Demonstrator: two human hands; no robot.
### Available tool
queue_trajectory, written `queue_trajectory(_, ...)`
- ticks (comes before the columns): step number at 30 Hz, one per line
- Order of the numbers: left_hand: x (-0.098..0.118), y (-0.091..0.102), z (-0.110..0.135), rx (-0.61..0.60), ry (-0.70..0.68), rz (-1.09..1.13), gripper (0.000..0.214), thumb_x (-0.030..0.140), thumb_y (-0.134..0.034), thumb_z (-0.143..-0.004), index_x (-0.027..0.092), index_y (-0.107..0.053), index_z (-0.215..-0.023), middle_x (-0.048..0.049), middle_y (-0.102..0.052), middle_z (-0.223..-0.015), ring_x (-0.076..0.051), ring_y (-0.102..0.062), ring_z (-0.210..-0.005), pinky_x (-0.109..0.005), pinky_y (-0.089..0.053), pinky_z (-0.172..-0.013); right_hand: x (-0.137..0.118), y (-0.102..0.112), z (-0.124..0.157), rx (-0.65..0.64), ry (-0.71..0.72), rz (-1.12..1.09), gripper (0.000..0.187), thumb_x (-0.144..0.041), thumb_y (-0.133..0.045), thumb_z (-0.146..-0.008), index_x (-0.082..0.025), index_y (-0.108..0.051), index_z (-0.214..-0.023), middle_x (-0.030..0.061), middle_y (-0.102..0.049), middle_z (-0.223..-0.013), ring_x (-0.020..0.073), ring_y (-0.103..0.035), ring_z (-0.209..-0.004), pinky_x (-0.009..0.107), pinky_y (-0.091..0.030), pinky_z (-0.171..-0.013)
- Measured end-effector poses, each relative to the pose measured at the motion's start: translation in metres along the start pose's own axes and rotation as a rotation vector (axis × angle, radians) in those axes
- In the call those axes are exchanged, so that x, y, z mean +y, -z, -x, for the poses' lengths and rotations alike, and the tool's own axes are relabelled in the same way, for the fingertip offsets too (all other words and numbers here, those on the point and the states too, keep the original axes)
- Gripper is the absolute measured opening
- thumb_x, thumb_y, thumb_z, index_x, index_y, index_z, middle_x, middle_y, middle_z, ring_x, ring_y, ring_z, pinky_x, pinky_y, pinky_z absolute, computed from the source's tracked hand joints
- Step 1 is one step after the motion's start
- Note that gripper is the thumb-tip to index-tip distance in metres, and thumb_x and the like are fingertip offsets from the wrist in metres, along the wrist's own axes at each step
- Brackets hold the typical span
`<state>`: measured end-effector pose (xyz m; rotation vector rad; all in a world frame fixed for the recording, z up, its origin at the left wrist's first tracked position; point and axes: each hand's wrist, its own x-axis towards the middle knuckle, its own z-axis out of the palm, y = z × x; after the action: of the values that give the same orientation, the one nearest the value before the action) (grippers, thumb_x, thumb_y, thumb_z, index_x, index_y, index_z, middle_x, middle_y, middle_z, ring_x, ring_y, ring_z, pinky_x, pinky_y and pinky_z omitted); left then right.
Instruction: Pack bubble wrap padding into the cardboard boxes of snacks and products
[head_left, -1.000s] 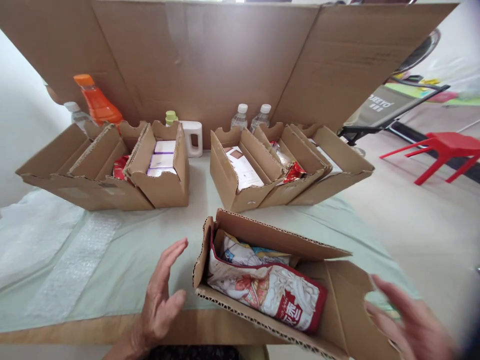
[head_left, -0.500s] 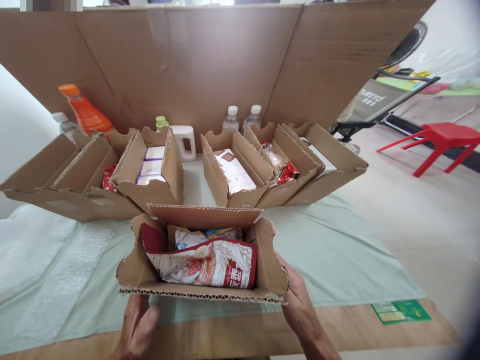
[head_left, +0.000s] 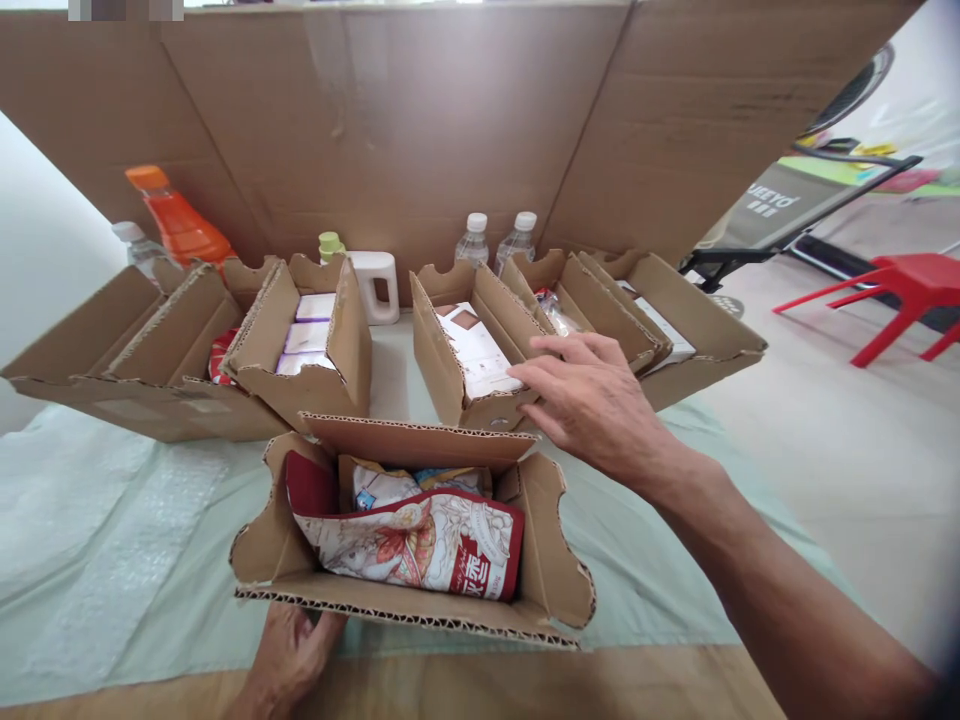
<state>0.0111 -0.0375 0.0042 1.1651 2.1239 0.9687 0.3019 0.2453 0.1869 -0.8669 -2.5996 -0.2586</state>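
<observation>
An open cardboard box [head_left: 577, 600] is nearest to me, at the front of the cloth. In it lie a red-and-white printed pouch [head_left: 427, 545] and, behind that, smaller white-and-blue packets [head_left: 386, 484]. My left hand [head_left: 292, 650] is against the lower front of this box, its fingertips hidden by the cardboard. My right hand [head_left: 600, 405] reaches over the front of the right-hand boxes, fingers apart and holding nothing. Beneath its fingertips is the near end of a cardboard box [head_left: 435, 345] with white cartons [head_left: 480, 355]; whether they touch it I cannot tell.
More cardboard boxes [head_left: 187, 415] stand in a row to the left, one with white-and-purple packs [head_left: 307, 335]. Behind are an orange bottle [head_left: 184, 220], a white jug [head_left: 375, 285] and clear bottles [head_left: 474, 238]. A tall cardboard panel [head_left: 420, 130] closes the back. A red stool [head_left: 900, 290] stands right.
My right hand has left the near box's right side and moved up and forward to the right-hand boxes. The near box has turned slightly; my left hand has shifted a little right.
</observation>
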Motion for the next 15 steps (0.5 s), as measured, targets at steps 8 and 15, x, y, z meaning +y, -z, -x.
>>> queue_trajectory(8,0.001,-0.002,-0.024,0.013,-0.131,0.057,0.049,0.065,-0.059,-0.086,0.022,-0.066,-0.065,-0.0066,-0.07,-0.064,-0.028,-0.068,-0.07,-0.039,-0.059,-0.069,-0.003,-0.007,-0.004,-0.109,0.011,0.117,0.023,-0.027,-0.058,-0.096,-0.026,-0.073,-0.078,0.0015,-0.072,-0.072,0.0195,-0.061,-0.07,0.051,-0.04,-0.102)
queue_trajectory(15,0.029,-0.002,-0.035,-0.015,-0.168,0.211,0.037,0.057,-0.067,-0.081,0.02,-0.069,-0.076,-0.008,-0.072,-0.075,-0.031,-0.071,-0.082,-0.051,-0.06,-0.091,0.006,-0.007,-0.014,-0.016,0.047,0.028,0.03,-0.035,-0.055,-0.099,-0.024,-0.074,-0.078,0.0035,-0.074,-0.074,0.0206,-0.064,-0.071,0.048,-0.041,-0.093)
